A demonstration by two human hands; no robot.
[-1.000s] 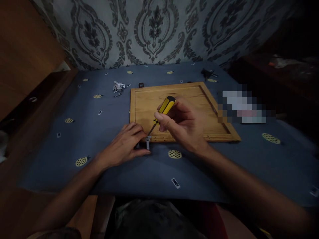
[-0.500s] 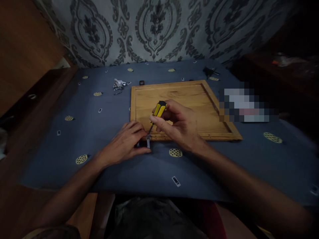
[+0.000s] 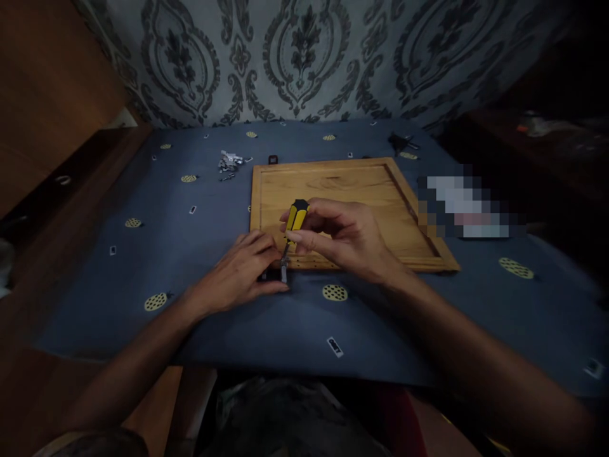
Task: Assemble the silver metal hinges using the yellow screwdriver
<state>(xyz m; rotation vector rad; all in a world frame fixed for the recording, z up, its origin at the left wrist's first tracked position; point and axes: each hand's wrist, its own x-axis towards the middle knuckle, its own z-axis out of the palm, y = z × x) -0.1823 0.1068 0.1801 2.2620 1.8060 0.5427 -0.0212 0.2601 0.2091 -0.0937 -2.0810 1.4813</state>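
A framed wooden panel (image 3: pixel 352 184) lies flat on a blue patterned cloth. My right hand (image 3: pixel 345 238) is closed around a yellow and black screwdriver (image 3: pixel 295 219), held nearly upright with its tip down at the panel's near left corner. My left hand (image 3: pixel 245 273) rests on the cloth at that corner, fingers pinched on a small metal bracket (image 3: pixel 284 271) under the screwdriver tip. The screw itself is too small to make out.
A small heap of metal fittings (image 3: pixel 228 162) lies at the back left of the cloth. A dark tool (image 3: pixel 398 141) lies at the back right. A wooden wall (image 3: pixel 52 89) stands to the left, and patterned wallpaper is behind.
The screwdriver handle has swung from a rightward lean to nearly upright, and my right hand's fingers have shifted on it. My left hand has stayed on the bracket.
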